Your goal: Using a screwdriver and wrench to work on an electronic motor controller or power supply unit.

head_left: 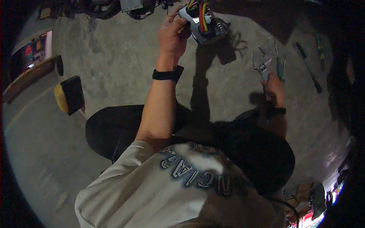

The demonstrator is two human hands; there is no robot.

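Observation:
At the top of the head view, my left hand (173, 36) grips the left edge of a grey metal box (208, 35), its fingers closed on it. Bundles of red, yellow and green wires (204, 18) run out of the box's upper side. Lower and to the right, my right hand (274, 89) is wrapped round the handle of an adjustable wrench (261, 68), whose jaw end points away from me. The wrench is held low over the concrete floor, beside a screwdriver with a green handle (280, 69). Shadow hides part of my right hand's fingers.
To the right lie a long dark-handled tool (308, 67) and a green and yellow screwdriver (320, 48). A mallet with a black and yellow head (70, 95) is at my left, near a wooden plank (34, 78). Dark cables (100, 8) crowd the far edge.

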